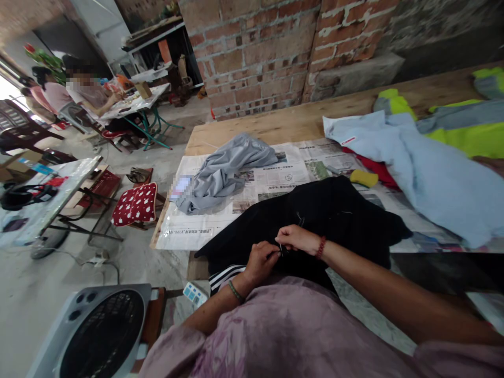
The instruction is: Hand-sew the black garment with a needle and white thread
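A black garment [315, 210] with white stripes [226, 275] along one edge lies over the near side of the table and hangs toward my lap. On it, my left hand [260, 261] is closed, thumb and forefinger pinching a bit of the dark cloth. My right hand [298, 239] almost meets it, its fingertips pinched on a thin, pale, needle-like item [281, 249] that is too small to make out clearly. A loose strand of thread [301, 218] shows on the cloth just beyond my right hand.
Newspaper [189, 231] covers the wooden table [244, 128]. On it are a grey cloth [232, 168], a phone [181, 188], a yellow sponge-like piece [364, 178] and a light-blue garment [417, 163]. A fan [104, 336] stands at lower left; people [88, 94] sit at another table.
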`<control>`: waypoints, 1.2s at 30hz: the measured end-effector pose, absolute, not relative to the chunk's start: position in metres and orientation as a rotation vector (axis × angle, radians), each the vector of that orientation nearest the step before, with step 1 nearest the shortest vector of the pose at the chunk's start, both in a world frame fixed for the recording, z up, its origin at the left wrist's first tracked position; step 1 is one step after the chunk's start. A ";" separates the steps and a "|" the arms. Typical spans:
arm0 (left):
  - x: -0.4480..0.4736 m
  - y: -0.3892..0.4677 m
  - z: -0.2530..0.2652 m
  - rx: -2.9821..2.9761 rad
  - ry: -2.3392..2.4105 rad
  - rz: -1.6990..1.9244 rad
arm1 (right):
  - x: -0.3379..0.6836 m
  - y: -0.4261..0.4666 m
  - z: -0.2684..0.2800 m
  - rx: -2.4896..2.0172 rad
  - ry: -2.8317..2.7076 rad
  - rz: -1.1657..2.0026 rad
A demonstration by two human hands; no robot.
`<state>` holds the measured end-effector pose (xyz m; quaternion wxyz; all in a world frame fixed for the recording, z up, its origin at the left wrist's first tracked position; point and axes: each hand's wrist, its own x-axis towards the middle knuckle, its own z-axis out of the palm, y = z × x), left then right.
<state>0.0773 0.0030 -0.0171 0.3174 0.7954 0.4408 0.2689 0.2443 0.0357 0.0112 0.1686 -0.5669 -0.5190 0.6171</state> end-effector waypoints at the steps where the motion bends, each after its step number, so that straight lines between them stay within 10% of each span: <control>1: 0.077 0.003 -0.017 2.092 1.180 0.717 | 0.243 0.035 0.011 -1.617 -1.494 1.739; 15: 0.080 0.003 -0.016 1.920 1.264 0.715 | 0.246 0.030 -0.003 -1.590 -1.835 1.426; 24: 0.077 0.006 -0.018 1.431 1.260 0.679 | 0.265 0.004 0.003 -1.250 -1.925 0.426; 36: 0.075 0.004 -0.024 1.440 1.227 0.695 | 0.235 -0.021 -0.021 -1.162 -1.998 0.147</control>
